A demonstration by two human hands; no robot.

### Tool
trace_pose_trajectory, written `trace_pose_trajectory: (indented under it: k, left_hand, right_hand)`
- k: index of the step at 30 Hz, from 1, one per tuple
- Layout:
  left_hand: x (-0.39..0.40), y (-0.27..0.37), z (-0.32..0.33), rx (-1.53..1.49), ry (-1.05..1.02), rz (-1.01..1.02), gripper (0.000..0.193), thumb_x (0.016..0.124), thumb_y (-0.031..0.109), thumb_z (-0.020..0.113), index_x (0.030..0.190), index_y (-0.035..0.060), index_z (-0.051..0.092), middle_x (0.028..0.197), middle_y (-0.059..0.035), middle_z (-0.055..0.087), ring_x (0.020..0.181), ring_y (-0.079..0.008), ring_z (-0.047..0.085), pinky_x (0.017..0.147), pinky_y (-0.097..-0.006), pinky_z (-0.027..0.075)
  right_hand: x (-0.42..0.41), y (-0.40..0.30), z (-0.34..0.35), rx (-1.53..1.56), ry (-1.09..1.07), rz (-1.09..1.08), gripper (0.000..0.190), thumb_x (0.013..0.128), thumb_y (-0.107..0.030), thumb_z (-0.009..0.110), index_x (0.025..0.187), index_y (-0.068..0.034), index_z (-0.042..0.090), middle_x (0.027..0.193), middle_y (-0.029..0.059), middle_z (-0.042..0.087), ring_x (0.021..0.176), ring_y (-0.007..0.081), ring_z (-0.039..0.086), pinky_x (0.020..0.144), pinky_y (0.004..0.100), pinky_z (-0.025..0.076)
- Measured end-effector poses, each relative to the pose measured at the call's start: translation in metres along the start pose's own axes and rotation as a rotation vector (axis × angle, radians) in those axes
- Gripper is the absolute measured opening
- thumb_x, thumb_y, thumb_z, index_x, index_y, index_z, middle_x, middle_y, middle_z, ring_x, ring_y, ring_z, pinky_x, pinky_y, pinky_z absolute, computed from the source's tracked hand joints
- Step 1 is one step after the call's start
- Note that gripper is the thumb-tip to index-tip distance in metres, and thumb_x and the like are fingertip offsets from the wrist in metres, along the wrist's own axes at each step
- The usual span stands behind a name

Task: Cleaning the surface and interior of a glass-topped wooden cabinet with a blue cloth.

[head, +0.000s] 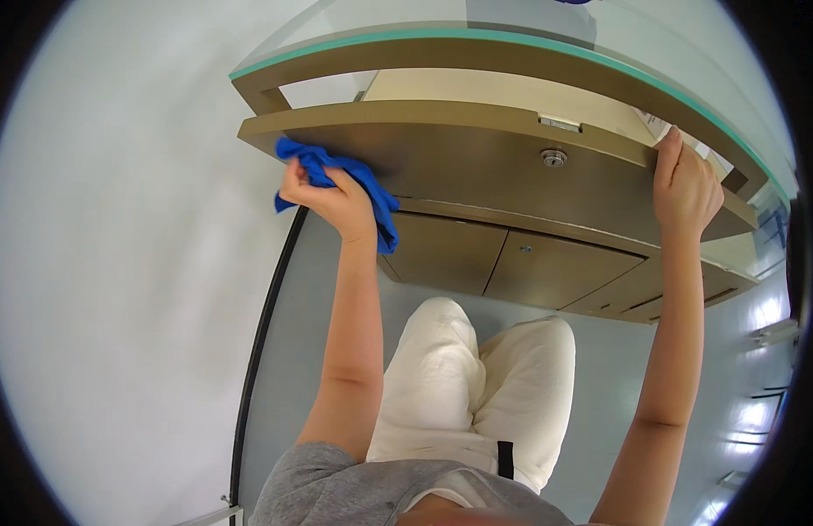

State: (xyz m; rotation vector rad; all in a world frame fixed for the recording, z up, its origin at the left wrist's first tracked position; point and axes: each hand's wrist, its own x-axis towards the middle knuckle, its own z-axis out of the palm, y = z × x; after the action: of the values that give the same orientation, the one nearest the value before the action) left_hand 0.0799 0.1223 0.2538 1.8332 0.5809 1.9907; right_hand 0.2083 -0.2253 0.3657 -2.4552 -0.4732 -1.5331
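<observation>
A bronze-coloured drawer front (446, 158) stands pulled out under a glass-topped cabinet. It carries a round metal keyhole lock (554, 158) and a latch plate (560, 123) on its upper edge. My left hand (337, 204) grips a crumpled blue cloth (373, 191) against the left end of the front. Part of the cloth hangs down below the wrist. My right hand (689, 181) is hooked over the top edge near the right end, its thumb on the outer face and its fingers hidden behind.
Lower cupboard doors (557, 263) sit beneath the drawer, above the grey floor (603, 407). The glass top's green edge (439, 33) overhangs the drawer. At left rises a white wall (137, 263) with a black skirting strip (261, 348). Papers (653, 121) show inside the drawer.
</observation>
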Motion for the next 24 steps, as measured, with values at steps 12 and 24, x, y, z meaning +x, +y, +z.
trace_pose_trajectory:
  k: [12,24]
  left_hand:
    - [-0.060,-0.031,-0.006,0.082,-0.268,-0.063,0.055,0.091,0.000,0.048,0.141,-0.0025,0.026,0.133,-0.0210,0.030,0.120,-0.0357,0.038,0.103,-0.0429,0.035]
    - [-0.048,-0.003,-0.018,0.136,-0.304,-0.053,0.051,0.096,0.002,0.040,0.146,0.0016,0.029,0.148,-0.0192,0.020,0.133,-0.0350,0.031,0.108,-0.0399,0.031]
  right_hand:
    - [-0.001,0.005,0.007,0.008,0.003,-0.004,0.052,0.097,-0.039,0.042,0.058,-0.011,0.059,0.051,0.0102,0.055,0.048,0.0313,0.054,0.044,0.0409,0.040]
    - [0.001,0.001,0.007,-0.011,-0.061,0.036,0.050,0.098,-0.039,0.040,0.061,-0.011,0.061,0.054,0.0076,0.057,0.051,0.0294,0.056,0.046,0.0396,0.041]
